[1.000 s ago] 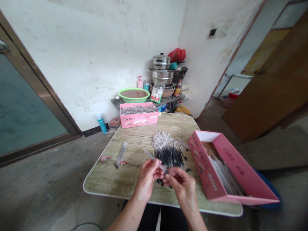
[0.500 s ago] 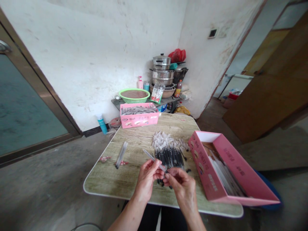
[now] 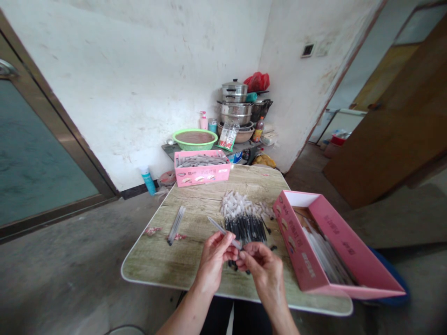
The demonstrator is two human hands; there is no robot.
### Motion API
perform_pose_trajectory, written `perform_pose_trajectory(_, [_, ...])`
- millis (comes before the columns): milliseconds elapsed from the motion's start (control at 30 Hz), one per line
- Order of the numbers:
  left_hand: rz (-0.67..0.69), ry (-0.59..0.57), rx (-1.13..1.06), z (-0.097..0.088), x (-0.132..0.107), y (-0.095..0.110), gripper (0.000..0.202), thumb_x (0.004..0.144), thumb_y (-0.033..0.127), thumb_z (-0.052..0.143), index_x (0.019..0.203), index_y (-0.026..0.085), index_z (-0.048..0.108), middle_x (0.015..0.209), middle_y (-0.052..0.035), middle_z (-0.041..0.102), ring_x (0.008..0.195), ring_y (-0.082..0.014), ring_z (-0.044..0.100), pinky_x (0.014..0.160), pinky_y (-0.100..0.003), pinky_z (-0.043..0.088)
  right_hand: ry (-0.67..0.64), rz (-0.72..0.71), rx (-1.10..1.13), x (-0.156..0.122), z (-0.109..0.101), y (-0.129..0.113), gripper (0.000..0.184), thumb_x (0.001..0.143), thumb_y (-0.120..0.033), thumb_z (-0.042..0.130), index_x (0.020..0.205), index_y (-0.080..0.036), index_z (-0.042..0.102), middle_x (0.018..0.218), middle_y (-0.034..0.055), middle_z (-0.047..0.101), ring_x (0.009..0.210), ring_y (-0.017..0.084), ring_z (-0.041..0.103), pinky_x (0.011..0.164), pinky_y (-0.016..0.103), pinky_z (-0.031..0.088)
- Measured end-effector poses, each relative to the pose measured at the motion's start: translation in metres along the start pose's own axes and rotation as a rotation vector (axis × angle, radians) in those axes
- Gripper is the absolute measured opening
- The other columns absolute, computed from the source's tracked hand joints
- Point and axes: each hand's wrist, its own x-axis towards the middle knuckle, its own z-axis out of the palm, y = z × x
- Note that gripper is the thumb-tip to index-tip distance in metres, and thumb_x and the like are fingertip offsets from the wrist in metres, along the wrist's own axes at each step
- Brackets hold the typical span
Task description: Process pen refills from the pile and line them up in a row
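Note:
A translucent pen [image 3: 217, 226] slants up to the left, gripped between the thumb and fingers of my left hand [image 3: 215, 253]. At the pen's lower end, the fingers of my right hand [image 3: 262, 265] are pinched; they meet the pen's end, and any small part between them is hidden. Just beyond my hands lies a pile of black pen refills [image 3: 246, 227], partly covered by my fingers. Behind it are many small whitish caps [image 3: 239, 204]. A few assembled-looking pens [image 3: 176, 225] lie together on the table to the left.
On the wood-patterned table [image 3: 199, 200], a pink box [image 3: 202, 176] full of pens stands at the back. Another pink box [image 3: 300, 249] with clear tubes [image 3: 326, 256] stands at the right edge. A green basin [image 3: 194, 145] and steel pots [image 3: 235, 111] are on a shelf behind.
Almost nothing differs. Both hands stay together at the pen, with at most a very slight shift of the fingers.

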Motion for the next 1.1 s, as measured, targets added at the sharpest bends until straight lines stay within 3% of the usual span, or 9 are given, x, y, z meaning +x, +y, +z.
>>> perform_pose_trajectory(267, [0.008,0.002,0.000,0.002,0.001,0.001,0.026,0.078,0.033,0.069,0.086,0.009,0.064,0.074,-0.0080,0.068,0.056,-0.0096,0.059,0.052,-0.019,0.047,0.074,0.009,-0.052,0.000,0.002,0.001,0.029,0.073,-0.042,0.071,0.075,-0.014,0.064,0.056,0.0034,0.065,0.046,0.016,0.061,0.042,0.023,0.049])
perform_pose_trajectory(567, [0.038,-0.009,0.021,0.003,0.000,-0.001,0.024,0.079,0.032,0.067,0.087,0.009,0.064,0.071,-0.0064,0.068,0.057,-0.0098,0.059,0.053,-0.020,0.048,0.039,0.005,-0.070,0.000,0.005,0.007,0.042,0.084,-0.052,0.054,0.064,-0.016,0.059,0.048,0.0009,0.058,0.036,0.014,0.054,0.035,0.022,0.044])
perform_pose_trajectory(667, [0.039,0.030,0.026,0.001,0.002,-0.002,0.025,0.079,0.033,0.067,0.087,0.009,0.064,0.073,-0.0073,0.069,0.058,-0.0105,0.060,0.054,-0.020,0.049,0.030,-0.004,-0.081,-0.001,0.002,0.008,0.040,0.086,-0.051,0.051,0.075,-0.014,0.062,0.057,0.0033,0.063,0.045,0.016,0.060,0.040,0.024,0.048])
perform_pose_trajectory(767, [0.031,0.038,0.019,-0.001,0.003,-0.004,0.026,0.079,0.033,0.068,0.087,0.008,0.064,0.075,-0.0092,0.070,0.059,-0.0108,0.061,0.055,-0.020,0.049,0.027,-0.031,-0.111,-0.001,0.000,0.008,0.031,0.081,-0.044,0.062,0.090,-0.015,0.061,0.066,0.0034,0.066,0.053,0.017,0.063,0.047,0.025,0.051])
perform_pose_trajectory(867, [0.032,0.022,0.012,-0.001,0.003,-0.004,0.026,0.079,0.033,0.067,0.088,0.009,0.064,0.076,-0.0098,0.070,0.059,-0.0109,0.061,0.055,-0.021,0.049,0.025,-0.056,-0.160,-0.001,0.002,0.006,0.027,0.081,-0.043,0.063,0.081,-0.015,0.060,0.061,0.0021,0.063,0.050,0.015,0.060,0.047,0.024,0.050])
perform_pose_trajectory(1000, [0.037,-0.005,0.024,0.000,0.002,-0.004,0.025,0.080,0.033,0.066,0.088,0.009,0.064,0.075,-0.0083,0.069,0.059,-0.0111,0.060,0.055,-0.021,0.049,0.012,-0.034,-0.199,-0.001,0.004,0.005,0.042,0.089,-0.050,0.047,0.065,-0.016,0.056,0.050,0.0011,0.057,0.039,0.013,0.053,0.038,0.022,0.042])
perform_pose_trajectory(1100, [0.045,0.013,0.019,-0.001,0.002,-0.005,0.025,0.079,0.033,0.067,0.088,0.009,0.064,0.074,-0.0081,0.069,0.059,-0.0113,0.060,0.054,-0.021,0.049,0.017,0.002,-0.186,-0.002,0.002,0.008,0.043,0.090,-0.051,0.044,0.071,-0.015,0.058,0.051,0.0010,0.057,0.039,0.013,0.053,0.037,0.022,0.041])
